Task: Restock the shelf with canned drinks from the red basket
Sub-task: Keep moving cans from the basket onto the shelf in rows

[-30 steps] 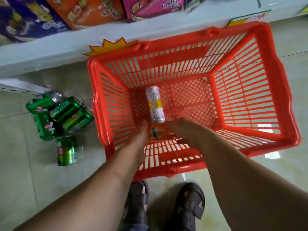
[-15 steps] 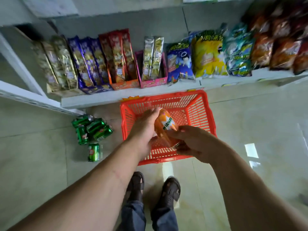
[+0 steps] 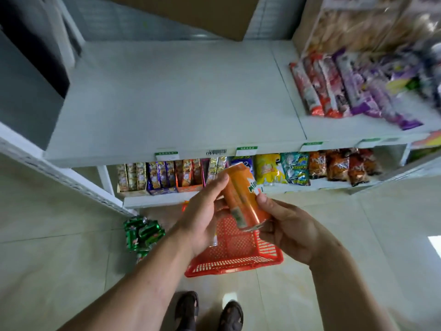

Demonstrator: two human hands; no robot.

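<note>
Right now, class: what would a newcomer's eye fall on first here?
An orange can sits mid-frame, tilted, held by the left hand and right hand. Below it the red basket stands on the floor, green cans beside it. Above stretches a bare white shelf.

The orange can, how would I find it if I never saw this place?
Look in front of the white shelf, above the red basket on the floor. Both hands, left hand and right hand, hold the orange can tilted. The floor cans are green.

Hands hide most of the red basket [image 3: 235, 261]; snack packets [image 3: 372, 89] blurred.
</note>
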